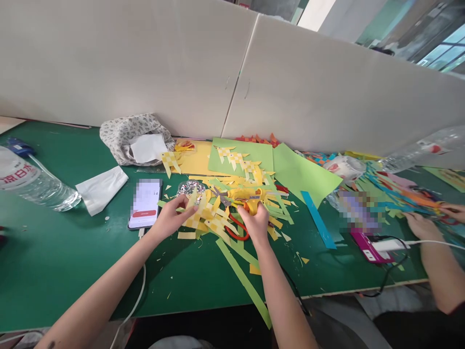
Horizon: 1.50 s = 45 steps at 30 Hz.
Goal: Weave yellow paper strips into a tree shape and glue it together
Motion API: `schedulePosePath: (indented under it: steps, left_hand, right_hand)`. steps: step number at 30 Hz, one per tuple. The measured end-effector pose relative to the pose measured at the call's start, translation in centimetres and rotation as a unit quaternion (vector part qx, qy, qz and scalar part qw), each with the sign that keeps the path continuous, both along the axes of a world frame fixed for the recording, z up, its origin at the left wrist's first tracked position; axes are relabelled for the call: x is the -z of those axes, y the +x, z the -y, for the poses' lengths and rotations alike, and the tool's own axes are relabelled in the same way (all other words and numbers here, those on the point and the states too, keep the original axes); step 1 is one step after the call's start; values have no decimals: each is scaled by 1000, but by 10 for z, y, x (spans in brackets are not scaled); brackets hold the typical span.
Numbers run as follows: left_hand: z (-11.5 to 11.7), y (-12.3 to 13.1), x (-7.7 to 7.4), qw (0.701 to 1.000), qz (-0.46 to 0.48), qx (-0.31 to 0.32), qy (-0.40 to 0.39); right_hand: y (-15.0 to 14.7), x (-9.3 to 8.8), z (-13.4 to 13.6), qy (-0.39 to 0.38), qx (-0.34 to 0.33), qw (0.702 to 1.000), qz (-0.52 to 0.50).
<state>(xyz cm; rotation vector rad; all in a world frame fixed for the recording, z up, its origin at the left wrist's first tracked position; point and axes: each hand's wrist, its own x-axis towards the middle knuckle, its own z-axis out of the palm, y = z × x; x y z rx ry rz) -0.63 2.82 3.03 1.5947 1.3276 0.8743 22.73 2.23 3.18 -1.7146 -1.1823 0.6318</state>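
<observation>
My left hand (173, 217) pinches a woven yellow and white paper piece (202, 214) on the green table (54, 252). My right hand (256, 220) is closed round the handle of a yellow glue gun (244, 195), whose body points left over the paper. Orange-handled scissors (237, 228) lie under the pile between my hands. A small round container of googly eyes (191, 187) sits just beyond my left hand. More woven yellow pieces (237, 158) rest on a light green sheet (242, 154) further back.
A phone (146, 202) lies left of my left hand, with white tissue (102, 188) and a water bottle (32, 180) further left. A cloth pouch (131, 135) sits by the partition. Another person's hands (421, 225) work at the right among coloured strips; a magenta device (367, 246) with cables lies there.
</observation>
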Motion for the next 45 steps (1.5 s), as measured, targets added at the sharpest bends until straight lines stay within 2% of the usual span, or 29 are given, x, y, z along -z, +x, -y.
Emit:
schedulePosePath:
  steps: [3, 5, 7, 10, 16, 23, 45]
  left_hand:
    - [0, 2, -2, 976, 177, -1, -128]
    - [-1, 3, -1, 954, 238, -14, -181]
    - [-3, 3, 1, 944, 258, -41, -201]
    - [-7, 0, 5, 941, 256, -60, -215]
    - [-6, 0, 5, 951, 199, -36, -235]
    - [-5, 2, 8, 944, 228, -4, -237]
    - [-2, 2, 6, 945, 234, 10, -229]
  right_hand:
    - [2, 5, 0, 13, -19, 997, 68]
    - [4, 9, 0, 12, -33, 993, 109]
    - [5, 12, -1, 5, -46, 991, 129]
    - [5, 13, -1, -1, -53, 990, 128]
    - [5, 12, 0, -2, -74, 989, 128]
    - [6, 18, -1, -3, -114, 978, 176]
    - [7, 22, -3, -10, -128, 967, 218]
